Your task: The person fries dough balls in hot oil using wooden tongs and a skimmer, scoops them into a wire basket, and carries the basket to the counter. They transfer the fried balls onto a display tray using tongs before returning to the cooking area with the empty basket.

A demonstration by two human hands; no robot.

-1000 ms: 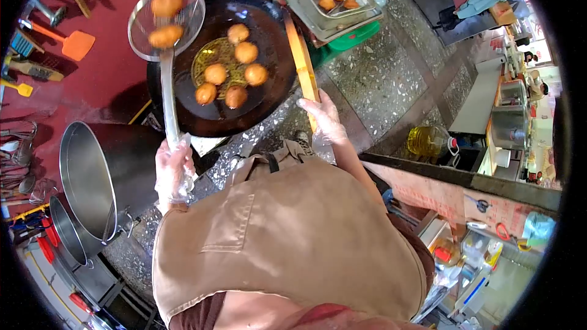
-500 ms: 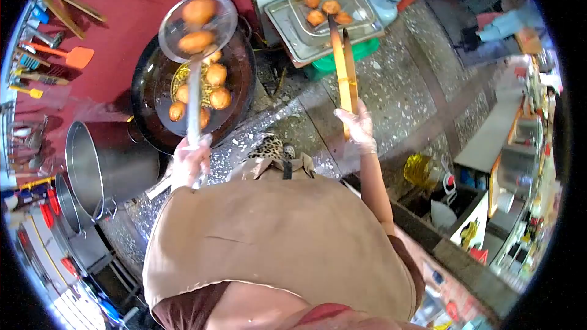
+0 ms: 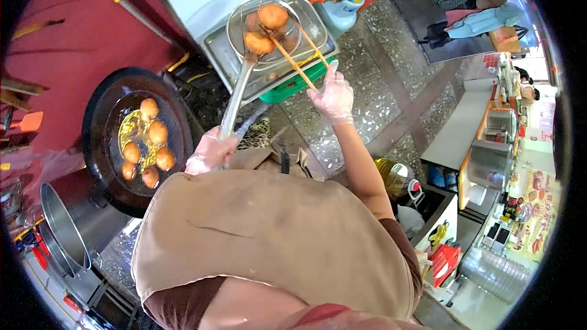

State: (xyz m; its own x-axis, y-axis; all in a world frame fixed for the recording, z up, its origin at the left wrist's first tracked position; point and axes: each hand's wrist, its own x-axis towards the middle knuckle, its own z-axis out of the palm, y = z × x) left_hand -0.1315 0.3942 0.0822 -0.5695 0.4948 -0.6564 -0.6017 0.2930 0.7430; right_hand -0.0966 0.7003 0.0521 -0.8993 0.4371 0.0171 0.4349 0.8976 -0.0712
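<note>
I see the left hand (image 3: 212, 148), gloved in clear plastic, curled tight just past the far left edge of the tan cloth apron (image 3: 275, 226); the right hand (image 3: 335, 98), likewise gloved, clenches farther beyond it, bare forearm (image 3: 358, 162) outstretched.

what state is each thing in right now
black round metal pan, uncovered, holding six browned balls
round wire strainer, carrying two browned balls
long wooden tongs, spread open
clear rectangular tray, partly hidden behind the strainer
large grey metal pot, uncovered
red-capped clear oil bottle, closed
clear-gloved left grip, closed on the strainer
clear-gloved right grip, closed on the tongs
</note>
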